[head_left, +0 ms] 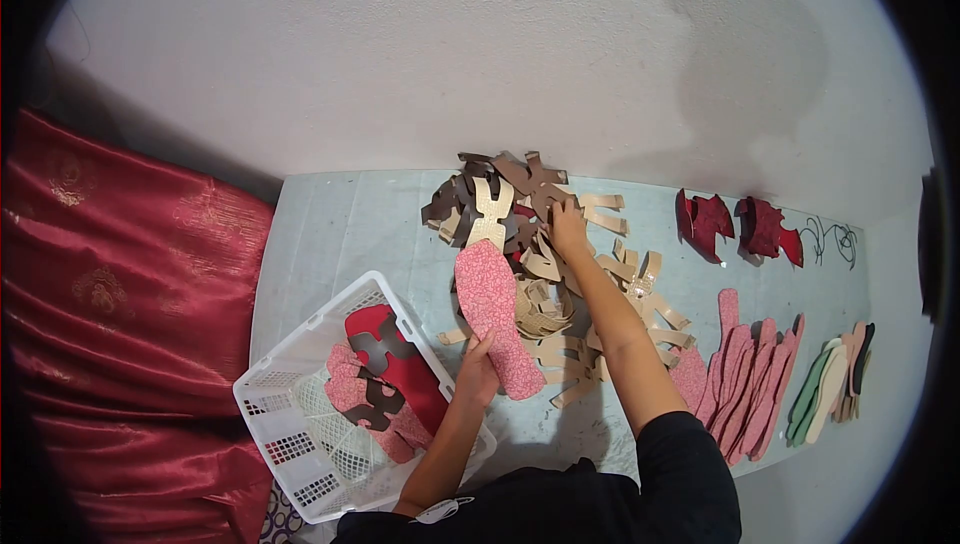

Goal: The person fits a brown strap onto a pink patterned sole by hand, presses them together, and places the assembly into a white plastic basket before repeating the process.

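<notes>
My left hand (pixel 478 372) grips the near end of a pink patterned shoe insole (pixel 494 309), held slanted above the table. My right hand (pixel 568 227) reaches forward into a heap of tan and brown cut leather pieces (pixel 520 234), fingers closed on one of the pieces at the far side of the heap. The exact piece under the fingers is hard to make out.
A white plastic basket (pixel 290 414) with red, pink and brown cut pieces sits at the table's near left corner. Pink insoles (pixel 745 374) lie in a row at right, with mixed-colour insoles (pixel 835 384) beyond. Dark red pieces (pixel 740 227) lie far right. Red cloth (pixel 120 314) covers the left.
</notes>
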Demonstrator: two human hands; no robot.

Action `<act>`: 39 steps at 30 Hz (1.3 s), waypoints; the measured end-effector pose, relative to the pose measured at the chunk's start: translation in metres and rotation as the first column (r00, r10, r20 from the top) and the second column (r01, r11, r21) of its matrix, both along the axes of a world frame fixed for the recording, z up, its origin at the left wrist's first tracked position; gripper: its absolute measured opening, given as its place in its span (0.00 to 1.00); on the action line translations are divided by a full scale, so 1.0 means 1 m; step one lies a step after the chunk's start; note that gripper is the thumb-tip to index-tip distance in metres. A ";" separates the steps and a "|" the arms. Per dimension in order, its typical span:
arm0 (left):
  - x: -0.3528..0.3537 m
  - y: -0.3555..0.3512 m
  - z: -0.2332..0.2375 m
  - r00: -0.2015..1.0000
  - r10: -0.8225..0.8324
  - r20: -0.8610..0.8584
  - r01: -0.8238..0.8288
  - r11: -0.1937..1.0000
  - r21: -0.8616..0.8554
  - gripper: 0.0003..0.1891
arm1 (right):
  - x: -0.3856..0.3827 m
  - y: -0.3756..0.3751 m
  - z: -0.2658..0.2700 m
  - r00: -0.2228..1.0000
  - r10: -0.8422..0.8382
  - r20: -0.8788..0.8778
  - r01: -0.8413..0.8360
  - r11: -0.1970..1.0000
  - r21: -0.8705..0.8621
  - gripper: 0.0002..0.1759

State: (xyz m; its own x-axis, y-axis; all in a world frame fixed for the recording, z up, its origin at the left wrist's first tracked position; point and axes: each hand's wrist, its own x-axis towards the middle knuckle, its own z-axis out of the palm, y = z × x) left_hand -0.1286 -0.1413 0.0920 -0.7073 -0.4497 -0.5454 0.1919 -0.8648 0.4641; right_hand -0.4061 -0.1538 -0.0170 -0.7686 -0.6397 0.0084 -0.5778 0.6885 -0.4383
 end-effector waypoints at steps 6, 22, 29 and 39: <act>-0.002 0.000 0.004 0.999 -0.015 0.039 0.016 1.000 -0.009 0.22 | -0.002 0.005 -0.004 0.979 0.145 -0.140 -0.130 0.985 0.111 0.18; -0.005 0.002 0.000 0.988 -0.085 -0.132 0.070 0.991 -0.117 0.19 | 0.021 0.114 0.128 0.949 0.052 -0.312 -0.144 0.950 -0.277 0.11; 0.013 0.021 0.009 0.946 -0.264 -0.189 0.183 0.915 -0.359 0.15 | 0.052 0.201 0.192 0.642 0.405 -0.650 -0.433 0.892 0.129 0.09; 0.046 0.064 0.045 0.862 -0.336 0.380 0.440 0.121 -0.890 0.15 | 0.136 0.236 0.266 0.363 0.620 -0.696 -0.604 0.725 0.331 0.11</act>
